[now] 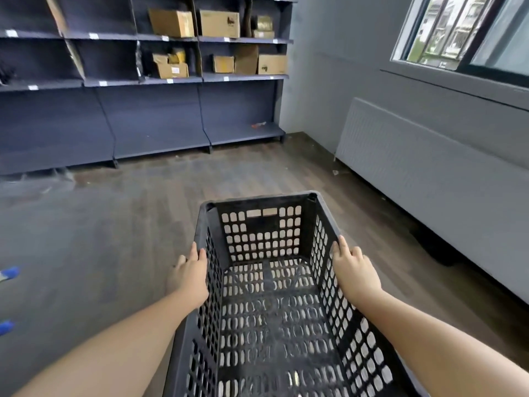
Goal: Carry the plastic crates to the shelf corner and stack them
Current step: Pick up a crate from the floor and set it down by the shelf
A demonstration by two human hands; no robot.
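A black perforated plastic crate (266, 316) is held out in front of me above the wooden floor, its open top facing up and nothing inside it. My left hand (190, 275) grips the crate's left long rim. My right hand (353, 269) grips the right long rim, fingers curled over the edge. The shelf corner (282, 130), where the dark blue shelving meets the grey wall, lies ahead and slightly right. No other crate is visible.
Dark blue shelving (160, 116) runs along the far wall, with cardboard boxes (219, 22) on its upper shelves. A white radiator (429, 170) lines the right wall under a window (463, 32). Blue objects (8, 273) sit at the left edge. Wooden floor (128, 213) stretches ahead.
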